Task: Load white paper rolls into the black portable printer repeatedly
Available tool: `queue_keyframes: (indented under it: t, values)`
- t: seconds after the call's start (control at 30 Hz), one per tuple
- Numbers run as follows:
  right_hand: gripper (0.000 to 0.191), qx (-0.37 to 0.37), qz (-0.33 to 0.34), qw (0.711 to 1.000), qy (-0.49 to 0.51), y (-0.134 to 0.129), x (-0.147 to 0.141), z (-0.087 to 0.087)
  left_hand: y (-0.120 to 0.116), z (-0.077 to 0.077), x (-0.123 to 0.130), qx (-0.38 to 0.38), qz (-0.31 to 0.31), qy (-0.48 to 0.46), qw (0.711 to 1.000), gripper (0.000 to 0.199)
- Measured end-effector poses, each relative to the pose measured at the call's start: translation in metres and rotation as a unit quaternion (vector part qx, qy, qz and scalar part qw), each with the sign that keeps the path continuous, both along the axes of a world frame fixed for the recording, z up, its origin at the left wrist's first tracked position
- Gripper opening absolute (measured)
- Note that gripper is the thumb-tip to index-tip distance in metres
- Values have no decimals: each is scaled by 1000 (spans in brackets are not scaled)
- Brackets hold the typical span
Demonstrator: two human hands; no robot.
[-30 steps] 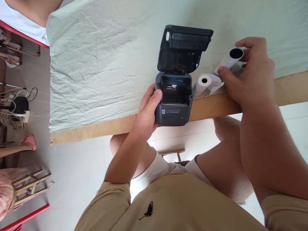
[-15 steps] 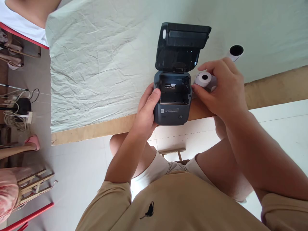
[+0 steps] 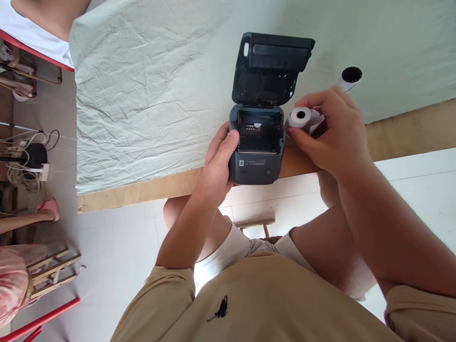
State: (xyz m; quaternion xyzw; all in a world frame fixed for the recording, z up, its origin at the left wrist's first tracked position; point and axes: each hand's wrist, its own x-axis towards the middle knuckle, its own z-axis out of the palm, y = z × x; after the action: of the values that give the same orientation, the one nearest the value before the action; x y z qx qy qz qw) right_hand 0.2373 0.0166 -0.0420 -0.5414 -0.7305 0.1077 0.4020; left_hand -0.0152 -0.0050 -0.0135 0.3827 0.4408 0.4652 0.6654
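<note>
My left hand (image 3: 220, 154) grips the left side of a dark label printer (image 3: 255, 166) at the table's front edge, thumb on its rim. The printer's lid (image 3: 265, 71) stands raised, and the paper bay inside shows a small printed label. Right of the printer, my right hand (image 3: 329, 128) has thumb and fingers around a small white paper roll (image 3: 300, 116), whose dark core faces up. Some loose paper shows between the roll and my palm. Behind that hand stands a white cylinder with a black top (image 3: 351, 75).
A creased pale green cloth (image 3: 142, 99) covers the table, whose wooden edge (image 3: 138, 194) is bare. At the upper left is another person's arm (image 3: 53, 14). Cables (image 3: 23, 173), a wooden rack (image 3: 53, 275) and a pink-shod foot (image 3: 49, 210) are at the left.
The small roll has shifted slightly left relative to the printer, and more loose paper shows beside it. My left hand still grips the printer.
</note>
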Motion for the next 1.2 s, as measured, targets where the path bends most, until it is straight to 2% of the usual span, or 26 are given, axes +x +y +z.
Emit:
queue_keyframes:
  t: [0.1,0.27,0.47,0.63,0.73,0.87,1.2]
  values:
    - [34,31,-3,999,-14,1,1,-2,0,0,0,-3,-2,-4,1000,44]
    - [38,0,-27,999,-34,0,1,0,2,-3,1,2,0,-4,1000,49]
    - [30,17,5,1000,-14,2,3,-5,0,-2,1,0,2,2,1000,48]
    - [37,3,16,1000,7,3,3,-10,0,-1,1,-2,-4,-4,1000,46]
    - [40,-9,-2,1000,-4,0,2,-8,0,-1,1,-3,-5,-2,1000,48]
    - [34,2,-31,999,-23,-2,1,-3,0,-2,1,-6,-5,1,1000,52]
    - [45,22,-5,999,-47,-1,1,-3,2,-4,1,6,4,-10,1000,43]
